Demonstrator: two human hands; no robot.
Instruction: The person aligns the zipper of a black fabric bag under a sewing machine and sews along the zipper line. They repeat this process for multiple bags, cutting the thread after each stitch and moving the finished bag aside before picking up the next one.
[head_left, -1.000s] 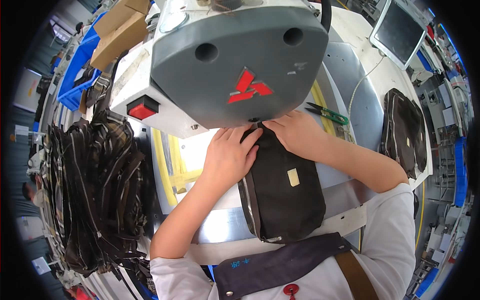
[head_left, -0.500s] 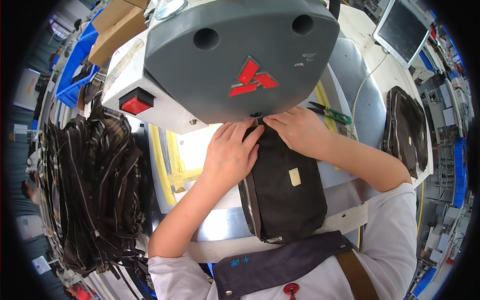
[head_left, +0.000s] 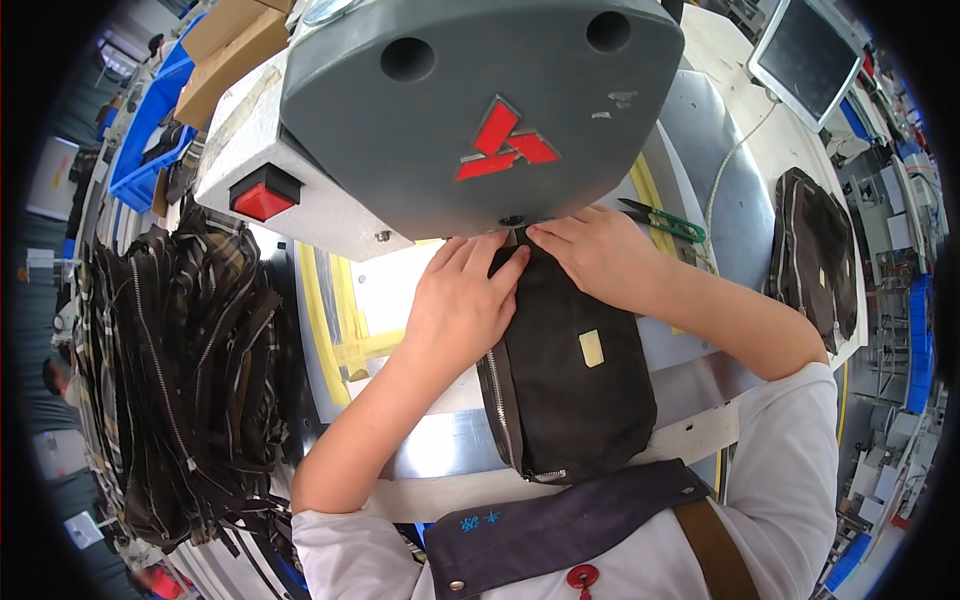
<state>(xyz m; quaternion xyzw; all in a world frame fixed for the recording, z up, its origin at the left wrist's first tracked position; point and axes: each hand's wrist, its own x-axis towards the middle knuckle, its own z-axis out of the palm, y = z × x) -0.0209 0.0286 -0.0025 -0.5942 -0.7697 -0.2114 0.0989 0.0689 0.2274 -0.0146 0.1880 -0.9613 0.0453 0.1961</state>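
Black fabric makes up the zippered pouch (head_left: 572, 365) lying at the centre of the frame on the metal tabletop (head_left: 440, 440), its upper end pushed right under the grey head of the sewing machine (head_left: 470, 110). A small pale label (head_left: 591, 348) sits on its face and a zipper runs down its left edge to the lower corner. The left hand (head_left: 462, 305) lies flat on the pouch's upper left part, fingers stretched out and pressing, not wrapped around anything. The right hand (head_left: 592, 250) pinches the top edge just at the needle area, fingertips drawn together on the fabric. By the look of it the seam at that top edge is in work, and most of the pouch's length lies on the near side of the needle.

Outward, green-handled snips (head_left: 665, 222) rest just beyond the right hand. A finished-looking dark bag (head_left: 815, 255) lies at the right of the frame, while a large heap of dark zippered pieces (head_left: 180, 370) fills the left. Blue bins (head_left: 150, 130) and cardboard boxes (head_left: 235, 45) stand in the upper left, a monitor (head_left: 810, 55) in the upper right.
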